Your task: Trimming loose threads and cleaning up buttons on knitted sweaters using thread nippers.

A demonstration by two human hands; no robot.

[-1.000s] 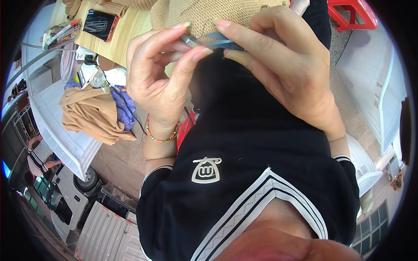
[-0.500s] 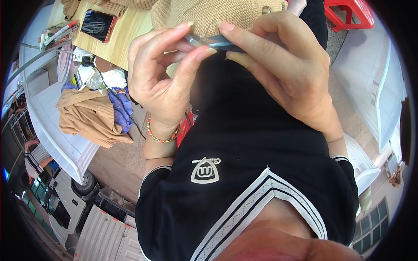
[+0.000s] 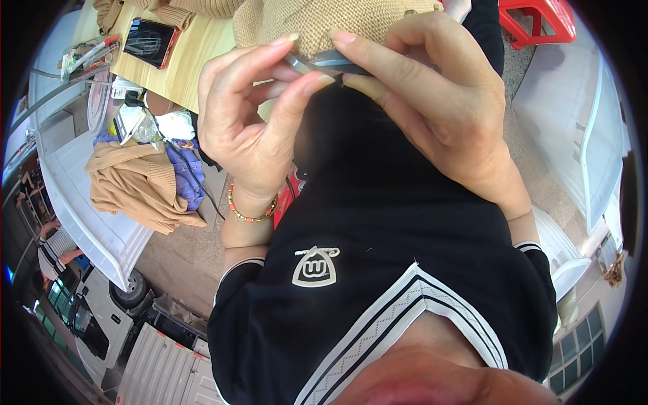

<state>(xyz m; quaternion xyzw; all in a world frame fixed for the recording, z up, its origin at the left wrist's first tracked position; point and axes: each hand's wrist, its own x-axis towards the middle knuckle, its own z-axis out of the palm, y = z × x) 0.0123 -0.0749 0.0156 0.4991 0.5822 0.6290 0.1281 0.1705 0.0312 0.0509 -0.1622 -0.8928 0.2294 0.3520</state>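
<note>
A tan knitted piece [image 3: 320, 27] lies at the top middle, just beyond my fingertips. Along its near edge runs a narrow grey-blue strip [image 3: 331, 59]. My left hand [image 3: 246, 115], wearing a beaded bracelet [image 3: 251, 214], pinches a shiny grey end [image 3: 298, 64] between thumb and fingers; whether this is part of the same strip I cannot tell. From the other side my right hand [image 3: 449, 101] has the strip between its thumb and index finger. The part inside the right hand is hidden by its fingers.
On the wooden table [image 3: 182, 64] at the upper left lie a phone [image 3: 150, 42] and brown knitwear. Tan knitwear [image 3: 135, 182] and purple cloth [image 3: 185, 179] rest on a white container [image 3: 77, 185]. A red stool [image 3: 540, 20] and a white bin [image 3: 567, 128] stand right.
My right hand has shifted slightly left, its thumb and index fingertips a little further along the strip. The left hand stays almost still.
</note>
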